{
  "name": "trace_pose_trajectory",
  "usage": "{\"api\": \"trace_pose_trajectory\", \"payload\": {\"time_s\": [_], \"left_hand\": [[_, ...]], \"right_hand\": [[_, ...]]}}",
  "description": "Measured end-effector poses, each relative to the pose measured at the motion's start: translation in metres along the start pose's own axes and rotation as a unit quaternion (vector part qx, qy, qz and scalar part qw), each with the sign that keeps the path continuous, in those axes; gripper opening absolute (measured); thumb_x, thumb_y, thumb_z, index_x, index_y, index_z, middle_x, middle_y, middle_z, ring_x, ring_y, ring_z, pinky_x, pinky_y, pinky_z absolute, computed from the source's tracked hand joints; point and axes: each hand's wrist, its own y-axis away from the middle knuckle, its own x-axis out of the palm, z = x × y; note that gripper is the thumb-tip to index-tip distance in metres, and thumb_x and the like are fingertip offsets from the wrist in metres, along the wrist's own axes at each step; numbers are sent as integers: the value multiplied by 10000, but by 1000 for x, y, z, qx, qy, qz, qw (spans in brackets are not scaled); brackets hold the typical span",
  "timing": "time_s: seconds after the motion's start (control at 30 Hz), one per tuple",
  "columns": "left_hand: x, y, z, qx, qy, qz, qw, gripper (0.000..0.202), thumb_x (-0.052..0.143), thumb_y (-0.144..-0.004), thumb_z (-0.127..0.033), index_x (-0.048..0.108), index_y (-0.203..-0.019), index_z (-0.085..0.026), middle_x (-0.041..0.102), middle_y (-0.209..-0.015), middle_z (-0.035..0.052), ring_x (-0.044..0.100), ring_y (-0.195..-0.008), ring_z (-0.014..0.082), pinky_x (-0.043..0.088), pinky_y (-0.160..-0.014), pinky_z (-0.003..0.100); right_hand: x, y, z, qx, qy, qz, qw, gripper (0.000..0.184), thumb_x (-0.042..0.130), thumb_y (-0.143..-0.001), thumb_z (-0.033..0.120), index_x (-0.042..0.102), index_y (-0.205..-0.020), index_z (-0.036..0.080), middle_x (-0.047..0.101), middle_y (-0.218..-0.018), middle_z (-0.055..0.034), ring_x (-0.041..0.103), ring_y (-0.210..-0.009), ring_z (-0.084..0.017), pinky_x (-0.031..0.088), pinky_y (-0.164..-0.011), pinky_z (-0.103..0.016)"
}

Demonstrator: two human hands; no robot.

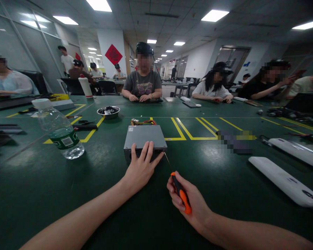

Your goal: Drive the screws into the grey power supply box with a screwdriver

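A grey computer power supply [145,135] sits on the green table in front of me, a bundle of coloured cables [143,122] behind it. Over its near edge my left hand [141,166] is spread, fingers apart and pressed on the top; the thumb is hidden. My right hand [191,199] is wrapped around the orange and black handle of a screwdriver [182,193]. The thin shaft points up and left, its tip at the near right corner of the power supply, close to my left little finger. Whether the tip sits in a screw, I cannot tell.
A water bottle [65,133] stands at left. Farther back are a metal bowl [108,111] of small dark parts and a white bottle [85,86]. White elongated devices [284,180] lie at right, and yellow tape [202,138] marks the table. Several people sit around it, one opposite [142,85].
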Motion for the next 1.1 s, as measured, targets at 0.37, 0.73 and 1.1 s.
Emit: {"api": "trace_pose_trajectory", "payload": {"time_s": [0.37,0.73,1.1], "left_hand": [[0,-2,0,3,-8,5,1000,597,519,-792,-264,304,-1348,-305,303,-1406,173,232,-1301,363,168,-962,660],[5,2,9,26,42,-8,999,494,570,-780,-288,427,-1243,-384,265,-1427,145,178,-1328,341,133,-980,644],[8,3,9,22,63,-18,998,321,598,-743,-231,565,-1055,-294,245,-1439,131,171,-1329,341,129,-988,643]], "right_hand": [[-3,3,-4,11,36,17,999,328,430,-844,420,535,-698,146,484,-544,25,345,-337,-24,203,-341,-160],[3,-3,-5,25,82,51,995,351,424,-841,449,547,-715,145,492,-548,30,371,-351,-32,210,-361,-175],[7,-10,-7,46,73,37,996,351,416,-850,431,548,-707,139,499,-543,23,379,-349,-32,222,-363,-168]]}}
